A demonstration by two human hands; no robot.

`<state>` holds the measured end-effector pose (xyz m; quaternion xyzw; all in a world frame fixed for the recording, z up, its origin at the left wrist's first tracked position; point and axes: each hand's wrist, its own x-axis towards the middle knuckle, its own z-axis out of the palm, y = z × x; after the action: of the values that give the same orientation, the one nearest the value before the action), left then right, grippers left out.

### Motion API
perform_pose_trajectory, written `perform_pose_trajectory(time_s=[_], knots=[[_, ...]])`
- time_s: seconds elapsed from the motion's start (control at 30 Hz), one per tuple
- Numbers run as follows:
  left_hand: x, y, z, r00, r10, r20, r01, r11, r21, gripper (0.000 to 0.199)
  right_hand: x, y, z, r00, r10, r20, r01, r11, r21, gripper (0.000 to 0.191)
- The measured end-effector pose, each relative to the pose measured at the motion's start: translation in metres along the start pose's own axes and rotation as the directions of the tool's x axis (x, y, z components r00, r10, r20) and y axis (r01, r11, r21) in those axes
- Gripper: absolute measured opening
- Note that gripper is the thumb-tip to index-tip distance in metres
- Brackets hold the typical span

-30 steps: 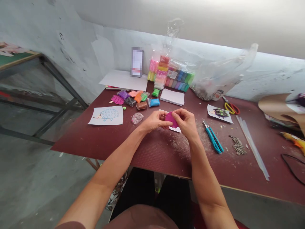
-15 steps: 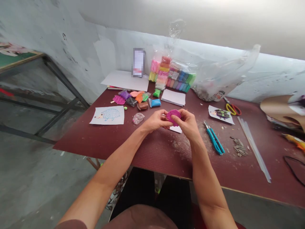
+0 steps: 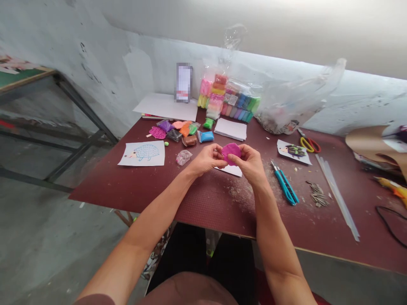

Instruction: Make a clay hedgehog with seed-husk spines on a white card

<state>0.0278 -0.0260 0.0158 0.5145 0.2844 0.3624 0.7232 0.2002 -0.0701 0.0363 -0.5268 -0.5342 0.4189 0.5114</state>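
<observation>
grip: left hand [image 3: 205, 161] and right hand [image 3: 251, 166] both pinching the flat magenta clay [image 3: 231, 153] | right above a white paper slip [image 3: 230, 171] on the maroon bench [image 3: 152, 186], fwiw

We see a dark red table [image 3: 127, 186] with a blue hedgehog drawing [image 3: 143, 153] at the left side, and many small bags of coloured clay [image 3: 229, 99] behind it. At the right side lie a teal craft knife [image 3: 285, 186], red and yellow scissors [image 3: 308, 145], sunflower seed shells [image 3: 318, 199] and long clear glue sticks [image 3: 337, 197].
</observation>
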Motion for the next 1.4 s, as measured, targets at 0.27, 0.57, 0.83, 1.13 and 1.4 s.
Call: perform_pose_trajectory(time_s=[0.27,0.57,0.83,1.13,1.4], knots=[[-0.005,0.010,-0.002,0.995,-0.012,0.103,0.009,1.000,0.028,0.037,-0.001,-0.004,-0.004,1.000,-0.004,0.012,0.005,0.999,-0.040,0.038],[-0.006,0.017,-0.004,0.999,-0.014,0.033,0.009,0.990,0.139,0.020,-0.002,-0.007,-0.002,0.999,0.011,0.040,-0.012,1.000,0.025,0.044],[-0.006,0.018,-0.007,0.999,-0.001,0.037,-0.005,0.986,0.165,0.021,-0.003,-0.006,0.000,0.999,0.003,0.042,-0.003,1.000,0.003,0.040],[-0.008,0.020,-0.010,0.995,-0.053,0.085,0.039,0.987,0.157,0.032,-0.003,-0.009,-0.004,0.998,0.006,0.066,-0.006,1.000,0.002,0.038],[-0.007,0.017,-0.011,0.997,-0.036,0.063,0.025,0.985,0.170,0.027,-0.003,-0.009,-0.007,0.998,0.006,0.059,-0.006,1.000,0.014,0.036]])
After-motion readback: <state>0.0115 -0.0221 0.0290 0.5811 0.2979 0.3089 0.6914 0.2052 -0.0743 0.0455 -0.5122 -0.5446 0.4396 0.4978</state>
